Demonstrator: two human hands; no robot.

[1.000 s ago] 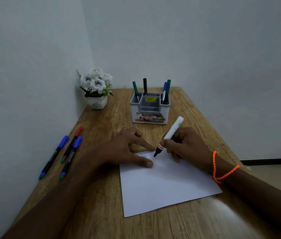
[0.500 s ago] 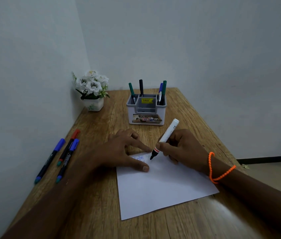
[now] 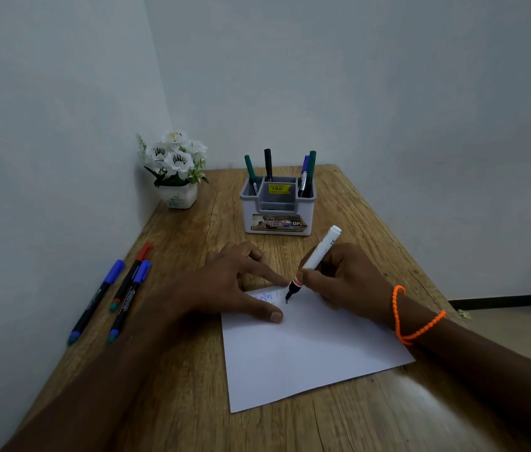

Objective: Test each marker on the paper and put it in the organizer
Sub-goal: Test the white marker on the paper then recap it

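My right hand (image 3: 345,282) grips a white marker (image 3: 319,252) with a red band, its black tip touching the white paper (image 3: 306,350) near faint blue scribbles. My left hand (image 3: 225,285) rests flat on the paper's upper left corner, fingers spread. Three capped markers (image 3: 120,295) lie side by side on the table at the left, two with blue caps and one with a red cap. The grey-and-white organizer (image 3: 278,207) stands behind the hands and holds several markers upright in its corner slots.
A white pot of white flowers (image 3: 176,171) stands in the back left corner against the wall. Walls close the wooden table (image 3: 192,402) at the left and the back. Its right edge drops to the floor.
The marker tip has slid a little down and left on the paper. The view has shifted slightly. My left hand stays pressed on the paper.
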